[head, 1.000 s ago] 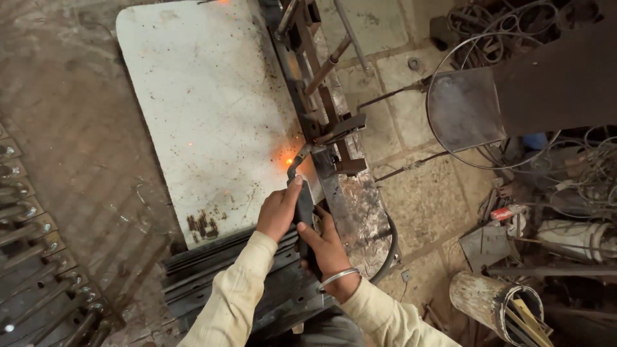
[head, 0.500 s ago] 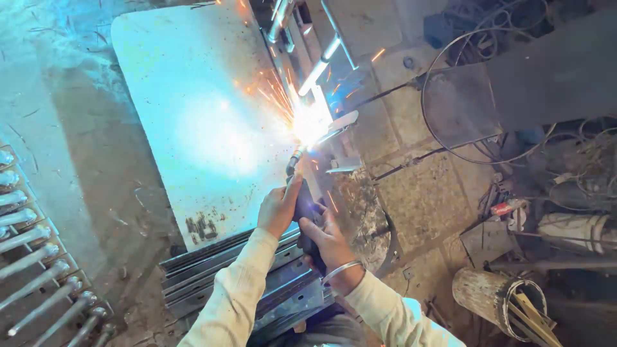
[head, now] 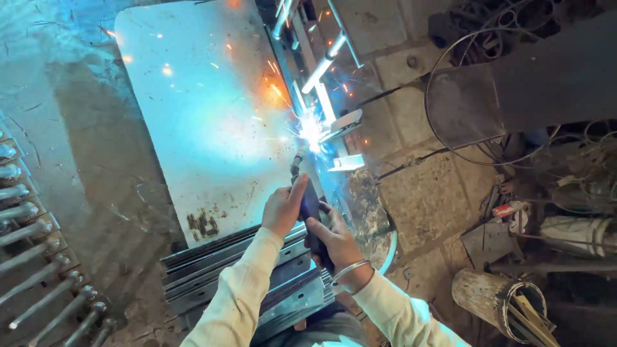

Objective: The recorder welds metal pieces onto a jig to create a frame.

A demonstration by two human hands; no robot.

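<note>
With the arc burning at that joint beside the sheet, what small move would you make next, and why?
Probably ease the electrode holder a little further along the seam. Both the left hand and the right hand grip it, and the arc flares at one spot where the metal frame meets the steel sheet, with sparks scattering. Lingering there may overheat the thin sheet.

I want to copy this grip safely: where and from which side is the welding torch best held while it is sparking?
Grip the welding torch on its dark handle, from the near end, as the left hand and right hand do. The tip points away toward the arc at the metal sheet, so holding the rear probably keeps fingers clear of sparks.
</note>
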